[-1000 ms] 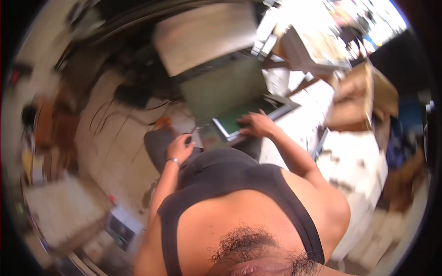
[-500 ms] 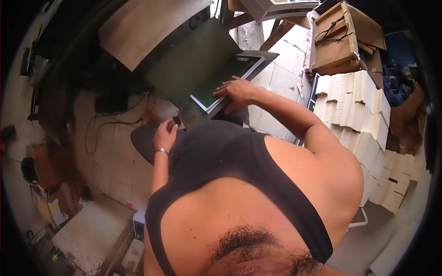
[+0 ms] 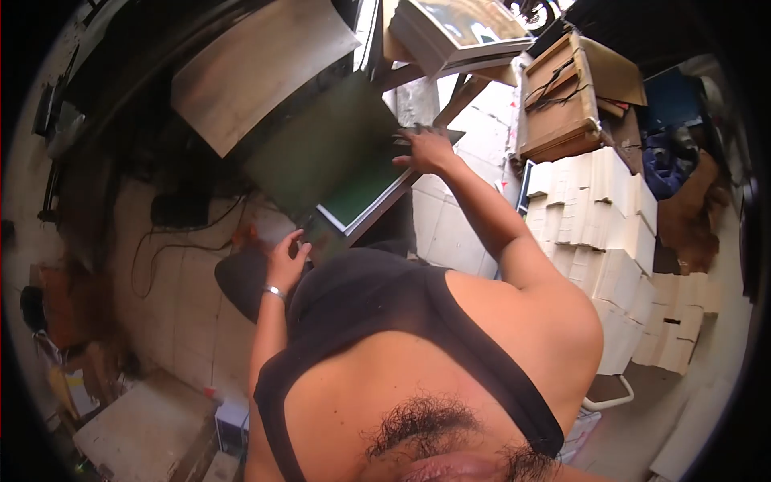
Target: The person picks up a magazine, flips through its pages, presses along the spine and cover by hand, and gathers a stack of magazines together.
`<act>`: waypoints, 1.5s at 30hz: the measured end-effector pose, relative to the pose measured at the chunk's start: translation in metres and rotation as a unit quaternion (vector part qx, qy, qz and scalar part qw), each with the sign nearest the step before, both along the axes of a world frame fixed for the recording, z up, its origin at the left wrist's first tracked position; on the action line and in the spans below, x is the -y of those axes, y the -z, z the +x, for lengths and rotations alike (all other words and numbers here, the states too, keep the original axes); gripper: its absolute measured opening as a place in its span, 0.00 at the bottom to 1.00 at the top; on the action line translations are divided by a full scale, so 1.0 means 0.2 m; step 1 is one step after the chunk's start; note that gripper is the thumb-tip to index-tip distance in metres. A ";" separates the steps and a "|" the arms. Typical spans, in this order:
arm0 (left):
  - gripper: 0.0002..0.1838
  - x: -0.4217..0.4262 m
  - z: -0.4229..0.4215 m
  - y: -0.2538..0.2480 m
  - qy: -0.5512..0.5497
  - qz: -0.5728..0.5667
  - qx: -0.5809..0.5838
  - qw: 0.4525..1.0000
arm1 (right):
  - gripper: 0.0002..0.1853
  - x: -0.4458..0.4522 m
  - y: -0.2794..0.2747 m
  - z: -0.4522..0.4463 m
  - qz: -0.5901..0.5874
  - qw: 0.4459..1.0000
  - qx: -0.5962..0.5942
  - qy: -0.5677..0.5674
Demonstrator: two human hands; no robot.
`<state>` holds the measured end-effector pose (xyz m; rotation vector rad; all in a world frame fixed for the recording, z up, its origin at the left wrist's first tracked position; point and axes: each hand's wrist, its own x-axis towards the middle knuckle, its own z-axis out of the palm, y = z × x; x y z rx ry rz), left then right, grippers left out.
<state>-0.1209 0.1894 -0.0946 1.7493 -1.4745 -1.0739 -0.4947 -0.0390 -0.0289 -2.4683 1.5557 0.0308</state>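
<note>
A dark green sheet or cover with white edges (image 3: pixel 361 201) lies at a slant on a dark, flat work surface (image 3: pixel 317 136) in front of my body. My right hand (image 3: pixel 427 149) is at the far right end of this sheet, fingers spread over it; whether they press on it I cannot tell. Close to my waist, my left hand (image 3: pixel 286 259) hangs by the near corner of the surface, with a metal band on its wrist. Its fingers are apart and I see nothing in them.
A large tan panel (image 3: pixel 265 76) rises behind the work surface. Thick printed sheets (image 3: pixel 458 36) are stacked at the top. To the right stand a wooden crate (image 3: pixel 558 100) and tall piles of white paper blocks (image 3: pixel 590 201). Cables (image 3: pixel 181 230) trail over the tiled floor at left.
My right hand has slid away from me along the green sheet, its fingers spreading. My left hand has opened, and the small dark thing at its fingertips is no longer visible. The view has shifted.
</note>
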 end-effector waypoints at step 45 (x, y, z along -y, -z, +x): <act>0.19 0.39 -0.28 -0.54 0.042 -0.259 0.103 0.960 | 0.26 -0.15 -0.61 0.35 -0.221 0.759 0.606 0.093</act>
